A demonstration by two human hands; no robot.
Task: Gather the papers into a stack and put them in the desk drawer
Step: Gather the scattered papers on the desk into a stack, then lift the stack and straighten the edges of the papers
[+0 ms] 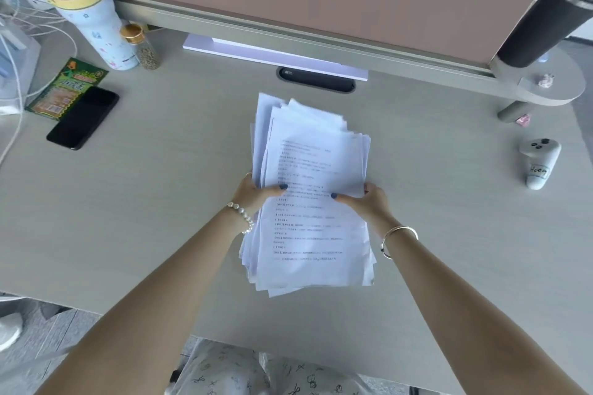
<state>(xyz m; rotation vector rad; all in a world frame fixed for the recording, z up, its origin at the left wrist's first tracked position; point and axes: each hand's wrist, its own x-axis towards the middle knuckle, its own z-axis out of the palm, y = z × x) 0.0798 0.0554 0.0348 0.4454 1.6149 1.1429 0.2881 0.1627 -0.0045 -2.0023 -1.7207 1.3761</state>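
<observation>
Both hands [256,191] gripping stack [311,202] sides

Loose stack of printed papers [311,196] gripped at both sides above a pale desk [160,202], left hand [256,194] and right hand [369,202] thumbs on top; black phone [82,118] lying far left.

Thin matt white printed paper sheets [309,196] on a pale matt wood-grain laminate worktop [160,202], beside a glossy black glass-fronted phone [83,117] and a matt black rough-textured flask [550,14].
</observation>
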